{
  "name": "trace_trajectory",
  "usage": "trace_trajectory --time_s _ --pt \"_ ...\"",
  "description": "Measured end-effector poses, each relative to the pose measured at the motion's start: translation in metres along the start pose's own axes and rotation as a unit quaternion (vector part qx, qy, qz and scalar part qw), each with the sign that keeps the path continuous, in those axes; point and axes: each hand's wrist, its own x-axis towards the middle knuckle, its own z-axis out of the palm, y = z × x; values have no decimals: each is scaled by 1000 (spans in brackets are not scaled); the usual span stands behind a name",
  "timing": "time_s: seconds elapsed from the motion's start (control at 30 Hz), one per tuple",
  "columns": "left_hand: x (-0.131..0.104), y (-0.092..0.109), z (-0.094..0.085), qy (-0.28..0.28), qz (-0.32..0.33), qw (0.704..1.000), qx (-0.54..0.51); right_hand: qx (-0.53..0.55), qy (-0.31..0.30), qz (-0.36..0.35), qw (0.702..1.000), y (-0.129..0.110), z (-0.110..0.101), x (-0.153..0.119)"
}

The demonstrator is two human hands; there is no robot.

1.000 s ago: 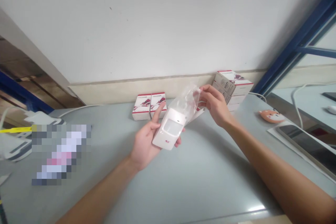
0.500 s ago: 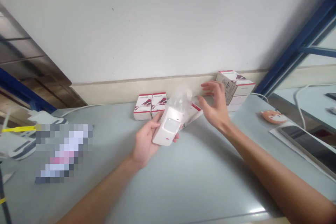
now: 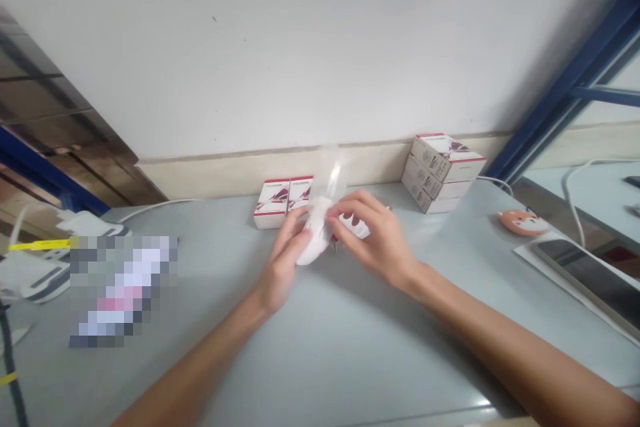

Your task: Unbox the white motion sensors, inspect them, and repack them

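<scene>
My left hand is closed around a white motion detector, which is tilted and seen from its side. A clear plastic bag stands up from the detector's far end. My right hand reaches in from the right, thumb and fingertips pinched on the bag where it meets the detector. The exact grip of those fingertips is blurred. Partly hidden behind my right fingers, a white and red box lies on the table.
Two red-and-white boxes lie side by side near the wall. Similar boxes are stacked at the back right. An orange animal-faced object and a phone are on the right. White devices with cables stand at the left.
My right hand has moved left and down from the box stack, closing its fingers at the bag. The detector has turned in my left hand, so its front window no longer shows.
</scene>
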Motion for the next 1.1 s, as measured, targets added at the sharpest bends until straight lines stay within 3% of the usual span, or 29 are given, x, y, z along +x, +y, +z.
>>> trace_trajectory --time_s 0.1,0.27,0.37,0.5,0.57,0.73,0.87,1.0,1.1 --pt "1 1 4 19 -3 999 -43 32 -55 -24 998 0 6 -6" --pt "5 -2 8 38 26 995 -84 96 -89 51 990 -5 8 -8" --pt "7 -3 7 44 10 996 -78 175 -87 121 973 -10 10 -5" --pt "8 1 6 25 -8 994 -102 236 -2 267 934 -8 14 -3" --pt "7 3 6 1 -4 994 -111 245 -26 307 919 -2 10 -1" --pt "6 3 9 -36 5 997 -64 278 -169 285 902 16 -23 13" --pt "6 1 11 -26 51 997 48 244 -155 279 916 20 -39 20" --pt "7 5 8 0 94 987 130 226 -104 253 935 10 -33 20" --pt "9 9 3 4 101 983 156 208 -114 235 943 6 -27 18"
